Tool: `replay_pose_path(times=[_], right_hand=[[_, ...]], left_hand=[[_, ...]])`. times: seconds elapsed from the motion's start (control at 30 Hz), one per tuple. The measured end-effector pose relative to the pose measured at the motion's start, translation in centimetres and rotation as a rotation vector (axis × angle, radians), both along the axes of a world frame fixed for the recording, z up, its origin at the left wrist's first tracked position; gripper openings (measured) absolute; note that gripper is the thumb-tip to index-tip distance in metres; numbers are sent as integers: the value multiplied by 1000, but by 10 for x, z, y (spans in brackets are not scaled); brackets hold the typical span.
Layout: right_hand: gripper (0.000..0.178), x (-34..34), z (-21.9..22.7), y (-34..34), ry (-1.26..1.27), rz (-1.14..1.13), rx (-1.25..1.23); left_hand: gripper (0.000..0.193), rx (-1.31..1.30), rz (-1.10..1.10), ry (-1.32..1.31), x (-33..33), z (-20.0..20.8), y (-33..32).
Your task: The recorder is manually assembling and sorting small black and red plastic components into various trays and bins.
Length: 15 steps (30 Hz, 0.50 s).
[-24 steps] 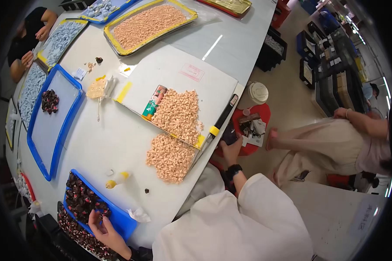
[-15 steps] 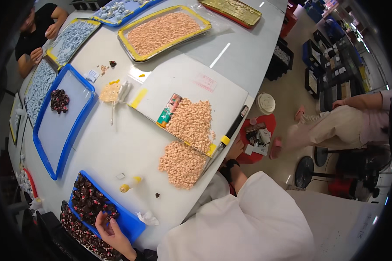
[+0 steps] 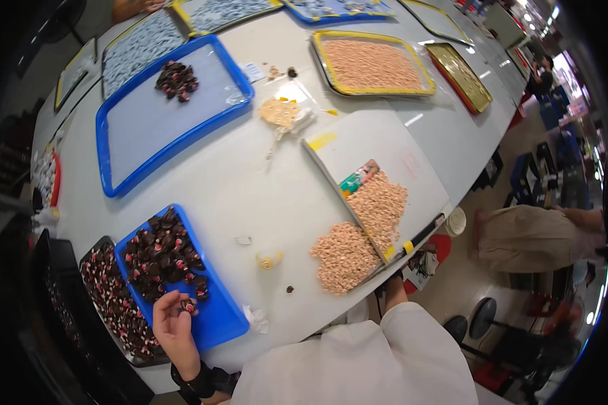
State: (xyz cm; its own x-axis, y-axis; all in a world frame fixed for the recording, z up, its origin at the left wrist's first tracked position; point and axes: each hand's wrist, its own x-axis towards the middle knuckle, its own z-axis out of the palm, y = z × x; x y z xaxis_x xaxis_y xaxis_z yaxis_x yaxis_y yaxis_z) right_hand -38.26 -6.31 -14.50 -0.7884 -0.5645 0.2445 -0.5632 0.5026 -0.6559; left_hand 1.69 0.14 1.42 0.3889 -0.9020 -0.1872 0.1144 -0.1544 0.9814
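Note:
My left hand [image 3: 175,326], with a black band at the wrist, is over the near end of a blue tray [image 3: 223,324]. Thumb and fingers pinch a small dark brown piece with red and white spots [image 3: 188,306]. Many pieces like it lie in a pile [image 3: 161,255] over the far part of this tray. A dark tray of similar pieces [image 3: 108,290] lies partly under it on the left. My right hand [image 3: 396,282] is low at the table's near edge, below the guillotine-type cutter; its fingers are hidden.
Small peach pieces [image 3: 344,260] lie heaped on and beside the white board [image 3: 371,138] with the black-handled lever [image 3: 425,231]. A larger blue tray [image 3: 108,158] holds one dark pile. Beyond are trays of pale blue pieces [image 3: 145,47] and peach pieces [image 3: 371,64]. A person [image 3: 534,236] stands right.
The head view has turned, shifting the table rightward in the picture. My left hand has come off the pile's edge, with a dark piece showing at its fingertips.

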Motion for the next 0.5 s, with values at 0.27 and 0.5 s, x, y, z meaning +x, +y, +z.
replay_pose_path(times=[0.27,0.5], right_hand=[[22,-3,144,72,-165,491,-380],[50,157,210,-17,160,1552,119]], left_hand=[[32,-316,-218,867,13,35,25],[34,-434,-474,1089,-16,49,-7]])
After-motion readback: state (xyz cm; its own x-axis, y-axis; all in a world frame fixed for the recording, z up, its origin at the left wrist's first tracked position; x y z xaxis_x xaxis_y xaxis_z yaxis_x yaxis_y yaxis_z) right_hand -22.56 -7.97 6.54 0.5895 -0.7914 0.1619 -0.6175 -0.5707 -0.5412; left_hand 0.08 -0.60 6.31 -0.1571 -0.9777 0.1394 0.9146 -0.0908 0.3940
